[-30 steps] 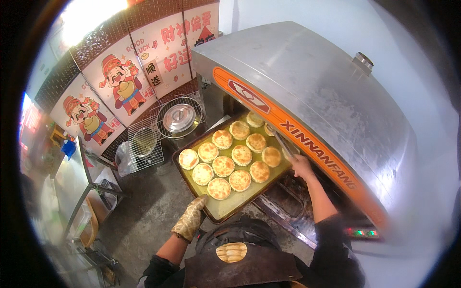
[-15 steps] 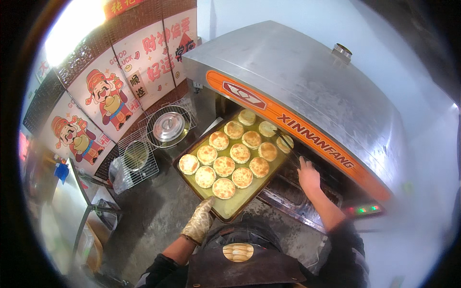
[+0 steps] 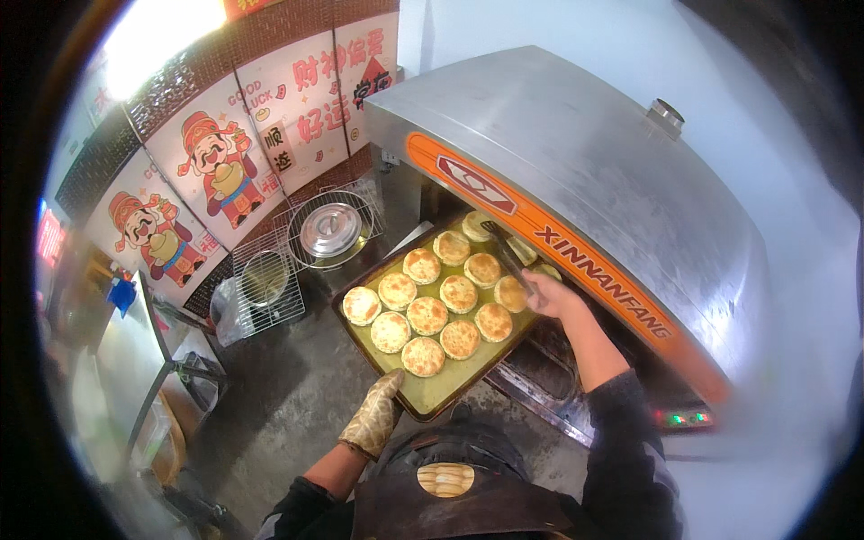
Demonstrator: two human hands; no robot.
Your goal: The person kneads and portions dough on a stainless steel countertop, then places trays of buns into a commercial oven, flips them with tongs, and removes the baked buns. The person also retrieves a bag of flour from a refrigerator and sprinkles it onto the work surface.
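Observation:
My left hand [image 3: 373,414], in a patterned oven mitt, grips the near left corner of a dark-rimmed baking tray [image 3: 414,391]. The tray carries several round, flat pastries [image 3: 423,355], browned on top, and its far part reaches under the oven's orange-fronted hood. My right hand [image 3: 549,297] is closed on dark metal tongs [image 3: 508,252] at the tray's right edge. The tong tips are among the back pastries, some of which are partly hidden by the tongs and hood; whether the tips touch one is unclear.
The steel oven [image 3: 562,135] fills the right side against a pale wall. Behind the tray's left end are a lidded pot [image 3: 330,229] in a wire ring and a wire rack [image 3: 261,319]. A steel table [image 3: 135,333] stands left, below a printed folding screen [image 3: 225,171].
Over the last half second my right hand has moved up and left, with the tong tips swinging toward the tray's back. My left hand still holds the same corner.

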